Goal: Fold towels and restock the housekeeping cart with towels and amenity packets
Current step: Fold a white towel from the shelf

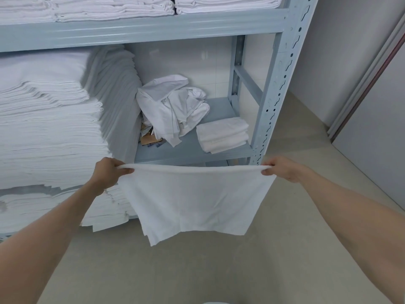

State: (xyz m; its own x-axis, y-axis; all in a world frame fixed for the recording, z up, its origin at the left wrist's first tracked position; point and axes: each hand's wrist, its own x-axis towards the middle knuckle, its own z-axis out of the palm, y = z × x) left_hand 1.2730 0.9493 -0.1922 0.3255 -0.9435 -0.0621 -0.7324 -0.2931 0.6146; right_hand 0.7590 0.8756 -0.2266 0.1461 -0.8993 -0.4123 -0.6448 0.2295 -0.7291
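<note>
Towel: the white towel hangs in the air over the floor, in front of the shelf unit; it appears already doubled, with layered edges showing at its lower left corner.
Long axis: the top edge runs left to right, stretched nearly level between the two hands; the cloth drops straight down from it.
Left hand: the left hand pinches the top left corner, fingers curled over the edge.
Right hand: the right hand pinches the top right corner in the same way; both hands sit at about the same height and reach, neither clearly nearer.
Next move, as a judgement: the fold likely brings one corner across to the other, so the hands travel along the top edge toward each other.
Shelf: the grey metal shelf lies just beyond the towel, at about hand height.
Folded stack: a small folded pile rests at the shelf's right front, beyond and nearer the right hand.
Loose heap: crumpled white linen lies farther back, near the middle.
Big stacks: tall folded linen fills the left.
</note>
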